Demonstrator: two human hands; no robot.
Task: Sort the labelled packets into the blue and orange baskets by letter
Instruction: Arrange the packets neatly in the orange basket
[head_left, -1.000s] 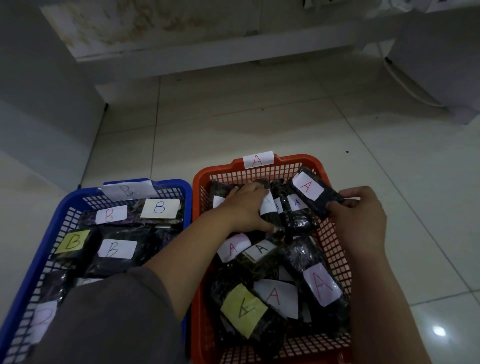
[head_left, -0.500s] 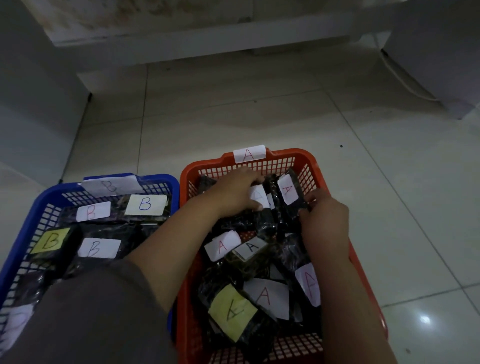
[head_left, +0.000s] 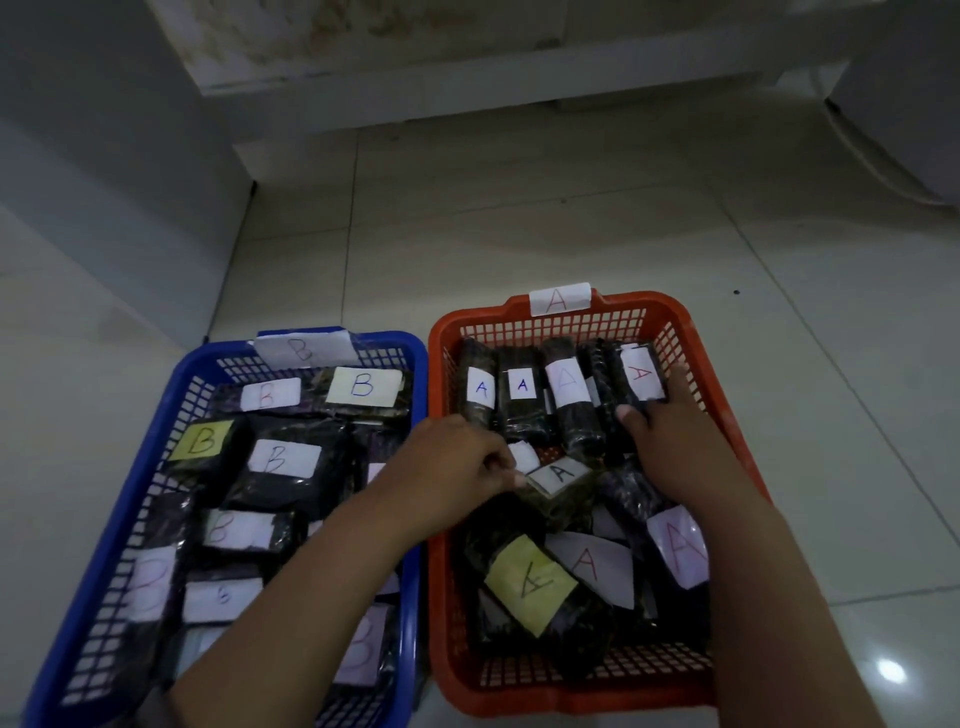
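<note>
Reaching into the orange basket, left hand seemingly pinches a packet.

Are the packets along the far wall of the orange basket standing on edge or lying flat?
Standing on edge: the far-row packets line up side by side against the orange basket, A labels facing up.

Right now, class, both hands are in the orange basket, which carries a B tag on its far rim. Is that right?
Not quite. The head view shows the left hand and right hand in the orange basket, but its far-rim tag reads A, not B.
</note>
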